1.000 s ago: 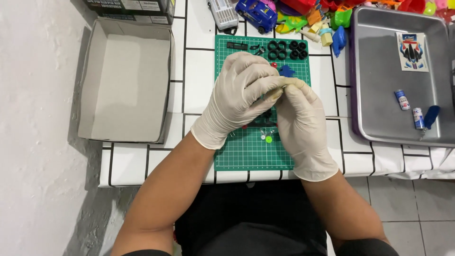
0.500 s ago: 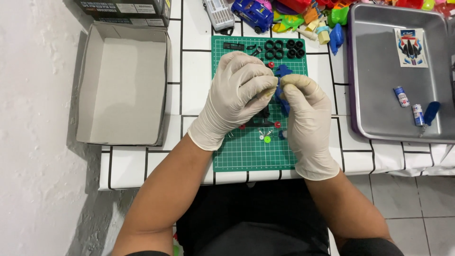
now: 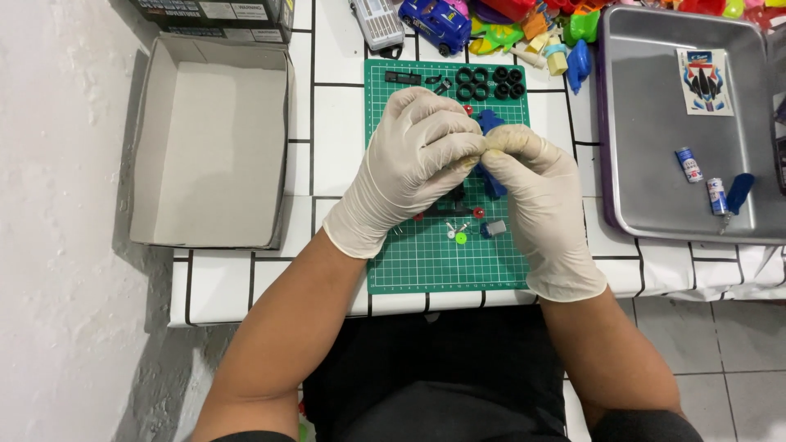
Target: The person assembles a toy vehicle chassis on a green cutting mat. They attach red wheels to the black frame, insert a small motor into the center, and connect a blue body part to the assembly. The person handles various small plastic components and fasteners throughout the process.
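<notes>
Pinching a small blue plastic part [image 3: 490, 123] between them, the left hand [image 3: 413, 168] and right hand [image 3: 536, 196], both in cream latex gloves, meet above a green gridded cutting mat [image 3: 426, 262] on the white-tiled worktop [image 3: 336, 115]. Black rubber tyres [image 3: 490, 82] lie at the mat's top. An open grey cardboard box [image 3: 209, 151] sits left; a steel tray [image 3: 647, 147] with a sticker sheet [image 3: 705, 80] sits right.

Bright, even overhead light, colours clear. Soft shadow inside cardboard box [image 3: 209, 155] along its 9 o'clock wall. Darker shade beneath table edge [image 3: 270, 307] toward 7 o'clock. Mild sheen on metal tray [image 3: 647, 123] at 2 o'clock. Focus sharp at centre, no motion blur; slight stretch toward corners.
</notes>
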